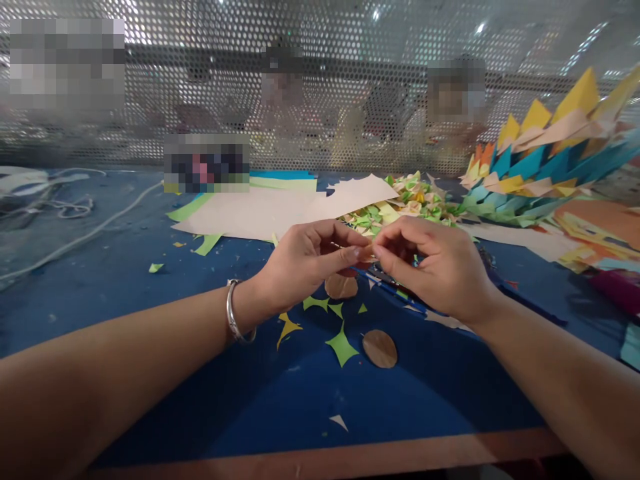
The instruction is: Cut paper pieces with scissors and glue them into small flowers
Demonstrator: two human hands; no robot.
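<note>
My left hand (307,260) and my right hand (435,267) meet above the blue table (125,280), fingertips pinched together on a small tan paper piece (367,252) held between them. A silver bangle (235,312) sits on my left wrist. Two brown paper discs lie below the hands: one (341,287) just under the left fingers, another (380,348) nearer the front edge. Green and yellow paper scraps (341,345) lie scattered around the discs.
Beige and green paper sheets (260,212) lie behind the hands, beside a heap of small folded paper pieces (400,203). A spiky folded-paper model (540,167) stands at the right. White cord (75,210) lies at left. Other people sit behind a perforated screen (320,87).
</note>
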